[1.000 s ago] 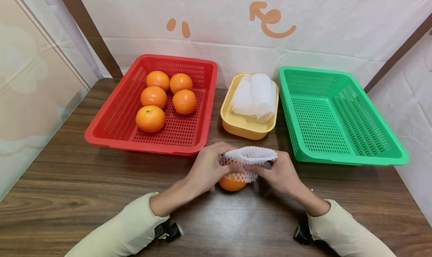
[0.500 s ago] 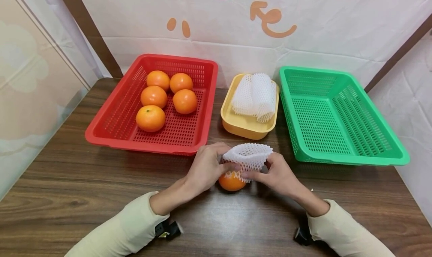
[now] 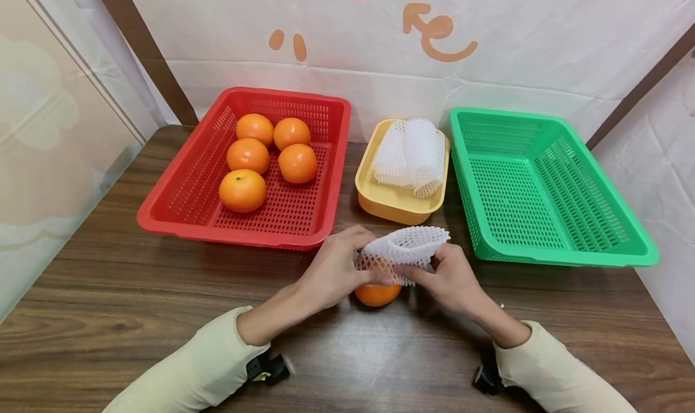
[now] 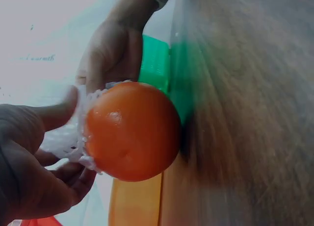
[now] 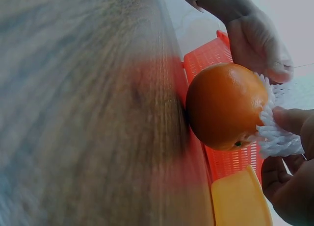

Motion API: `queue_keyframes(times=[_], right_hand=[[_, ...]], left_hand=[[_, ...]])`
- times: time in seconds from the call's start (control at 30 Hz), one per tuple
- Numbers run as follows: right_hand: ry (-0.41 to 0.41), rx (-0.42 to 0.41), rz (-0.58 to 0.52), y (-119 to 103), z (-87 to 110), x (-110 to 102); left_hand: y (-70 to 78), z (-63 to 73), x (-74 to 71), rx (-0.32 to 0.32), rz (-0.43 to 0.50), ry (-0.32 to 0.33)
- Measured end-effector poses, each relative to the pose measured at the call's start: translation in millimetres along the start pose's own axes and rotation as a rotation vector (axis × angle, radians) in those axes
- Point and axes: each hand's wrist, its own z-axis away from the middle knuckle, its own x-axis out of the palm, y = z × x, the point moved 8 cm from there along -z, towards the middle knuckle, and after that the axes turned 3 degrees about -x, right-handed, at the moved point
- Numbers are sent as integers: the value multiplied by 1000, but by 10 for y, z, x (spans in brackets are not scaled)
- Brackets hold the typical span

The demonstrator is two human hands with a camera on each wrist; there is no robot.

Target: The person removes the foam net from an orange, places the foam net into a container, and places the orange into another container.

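A white foam net sleeve (image 3: 412,244) sits over the top of an orange (image 3: 376,296) on the wooden table. My left hand (image 3: 338,269) pinches the sleeve's left side between thumb and fingers. On the right side, my right hand (image 3: 455,280) pinches the mesh, thumb towards me. In the left wrist view the orange (image 4: 135,133) shows mostly bare, the net edge gathered round its upper end. The right wrist view shows the orange (image 5: 225,108) resting on the table, with the foam net (image 5: 277,138) at its top. Some fingertips are hidden behind the mesh.
A red basket (image 3: 228,235) at the back left holds several oranges (image 3: 242,190). Folded foam nets (image 3: 409,154) lie in a yellow tray (image 3: 399,211) behind my hands. To the right stands a green basket (image 3: 564,256) with nothing in it.
The net's upper opening has shifted and changed shape between my fingers, its right end now higher and further right. Both hands keep their place at the orange, with small finger movements.
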Motion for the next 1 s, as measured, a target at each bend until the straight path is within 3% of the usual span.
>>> queue_keyframes(times=[0.07, 0.17, 0.4, 0.57, 0.67, 0.77, 0.87, 1.0], right_hand=[[1, 16, 0, 15, 5, -7], [-8, 27, -35, 23, 8, -3], [-56, 29, -113, 10, -11, 64], [-7, 48, -109, 25, -1, 47], [17, 59, -112, 34, 4, 28], [36, 66, -129, 32, 4, 5], [64, 75, -146, 28, 5, -32], [99, 73, -159, -5, -1, -101]], left_hand=[[3, -11, 11, -15, -21, -39], [11, -18, 2, -13, -45, -41], [26, -3, -71, 30, -50, 74], [31, 24, -70, 72, 1, 126], [17, 33, -60, 56, 21, 137], [-38, 30, -16, -15, 23, 99], [-105, 32, 65, -99, -1, 12], [-132, 40, 131, -124, -65, -69]])
